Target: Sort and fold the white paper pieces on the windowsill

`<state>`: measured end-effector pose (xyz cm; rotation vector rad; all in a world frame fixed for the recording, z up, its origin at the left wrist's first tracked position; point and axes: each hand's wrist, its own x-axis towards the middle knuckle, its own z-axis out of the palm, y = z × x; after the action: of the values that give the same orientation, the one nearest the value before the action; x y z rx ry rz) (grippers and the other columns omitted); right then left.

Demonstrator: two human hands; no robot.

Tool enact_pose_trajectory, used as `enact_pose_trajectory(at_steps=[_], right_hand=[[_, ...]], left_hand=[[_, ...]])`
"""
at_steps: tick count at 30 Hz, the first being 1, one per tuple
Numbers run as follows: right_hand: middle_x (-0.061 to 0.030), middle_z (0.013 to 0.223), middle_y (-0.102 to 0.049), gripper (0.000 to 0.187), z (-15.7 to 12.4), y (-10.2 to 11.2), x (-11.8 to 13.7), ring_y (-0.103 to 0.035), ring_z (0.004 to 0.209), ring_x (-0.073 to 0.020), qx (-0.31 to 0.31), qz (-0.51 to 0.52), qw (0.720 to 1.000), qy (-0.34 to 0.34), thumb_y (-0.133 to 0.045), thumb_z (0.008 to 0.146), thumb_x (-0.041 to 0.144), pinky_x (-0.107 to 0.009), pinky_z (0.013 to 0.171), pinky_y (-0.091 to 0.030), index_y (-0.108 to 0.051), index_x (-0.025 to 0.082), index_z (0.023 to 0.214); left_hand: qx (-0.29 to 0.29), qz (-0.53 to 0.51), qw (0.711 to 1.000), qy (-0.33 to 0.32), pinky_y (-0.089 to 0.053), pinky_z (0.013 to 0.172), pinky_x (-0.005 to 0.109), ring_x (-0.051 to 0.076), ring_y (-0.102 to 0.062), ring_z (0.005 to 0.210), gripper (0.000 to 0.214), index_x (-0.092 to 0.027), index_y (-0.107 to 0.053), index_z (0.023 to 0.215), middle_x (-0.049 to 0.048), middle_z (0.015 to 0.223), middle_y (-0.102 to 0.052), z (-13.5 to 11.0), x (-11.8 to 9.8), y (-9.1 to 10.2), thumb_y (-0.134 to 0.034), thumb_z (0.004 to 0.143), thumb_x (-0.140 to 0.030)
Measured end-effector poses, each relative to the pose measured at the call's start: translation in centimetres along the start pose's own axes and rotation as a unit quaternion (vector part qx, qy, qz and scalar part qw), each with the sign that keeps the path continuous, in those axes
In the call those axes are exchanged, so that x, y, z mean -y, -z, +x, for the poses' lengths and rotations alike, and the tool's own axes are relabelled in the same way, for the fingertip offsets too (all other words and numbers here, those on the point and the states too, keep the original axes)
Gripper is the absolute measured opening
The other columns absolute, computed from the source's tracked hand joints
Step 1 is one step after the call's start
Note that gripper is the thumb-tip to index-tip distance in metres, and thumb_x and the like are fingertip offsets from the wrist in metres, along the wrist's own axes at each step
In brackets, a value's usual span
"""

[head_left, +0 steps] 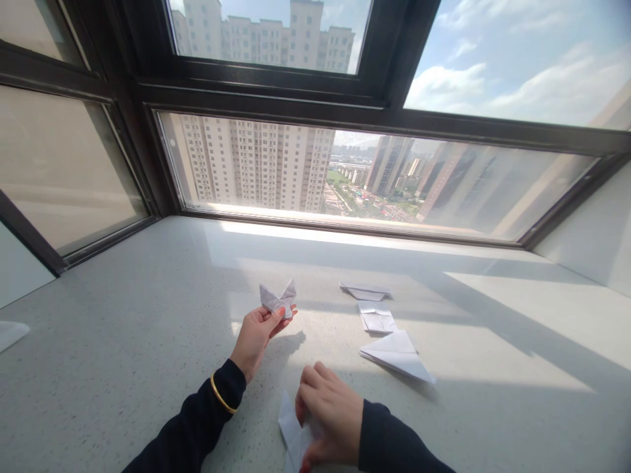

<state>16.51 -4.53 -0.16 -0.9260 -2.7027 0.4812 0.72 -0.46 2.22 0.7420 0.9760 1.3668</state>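
My left hand (261, 334) pinches a small folded paper figure (279, 299) with two pointed tips, held up above the sill with its shadow beside it. At the lower middle, my right hand (331, 412) is closed over another piece of white folded paper (292, 427). Part of that paper lies under the palm and fingers, and the frame's bottom edge cuts it off. To the right of both hands lie a thin folded paper (367, 291), a squarish folded paper (377, 316) and a triangular folded paper (399, 355).
A pale speckled stone sill (162, 341) spreads beneath everything, striped with sunlight and shadow. Dark window frames (345, 226) bound it at the back, with tall buildings outside. A white object (10, 334) sits at the far left edge; its kind is unclear.
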Motion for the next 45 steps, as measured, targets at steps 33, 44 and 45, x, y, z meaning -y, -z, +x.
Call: enact_pose_trajectory(at_steps=[33, 44, 45], right_hand=[[0.0003, 0.060, -0.055, 0.006, 0.4, 4.4, -2.7, -0.051, 0.057, -0.0139, -0.231, -0.017, 0.966, -0.111, -0.060, 0.069, 0.017, -0.024, 0.053, -0.040, -0.054, 0.018, 0.069], [-0.0001, 0.058, -0.055, 0.009, 0.5, 4.4, -2.3, -0.049, 0.058, -0.0158, -0.199, -0.123, 0.970, -0.070, -0.062, 0.068, 0.023, -0.027, 0.054, -0.032, -0.054, 0.020, 0.066], [-0.0001, 0.058, -0.055, 0.010, 0.5, 4.4, -2.3, -0.049, 0.058, -0.0160, -0.194, -0.124, 0.970, -0.071, -0.063, 0.067, 0.022, -0.027, 0.055, -0.032, -0.054, 0.020, 0.067]], left_hand=[[0.253, 0.193, 0.939, 0.126, -0.043, 0.073, 0.029, 0.017, -0.058, 0.076, 0.035, -0.013, -0.065, 0.082, 0.0052, 0.079, -0.065, -1.8, 0.0, -1.1, -0.058, 0.066, -0.044], [0.326, 0.180, 0.915, 0.154, -0.040, 0.072, 0.025, 0.015, -0.055, 0.076, 0.032, -0.014, -0.065, 0.080, 0.0036, 0.080, -0.063, -1.5, 0.8, -0.6, -0.062, 0.063, -0.041], [0.334, 0.182, 0.912, 0.156, -0.040, 0.071, 0.024, 0.015, -0.054, 0.075, 0.032, -0.014, -0.065, 0.081, 0.0034, 0.080, -0.062, -1.5, 0.9, -0.5, -0.062, 0.063, -0.040]])
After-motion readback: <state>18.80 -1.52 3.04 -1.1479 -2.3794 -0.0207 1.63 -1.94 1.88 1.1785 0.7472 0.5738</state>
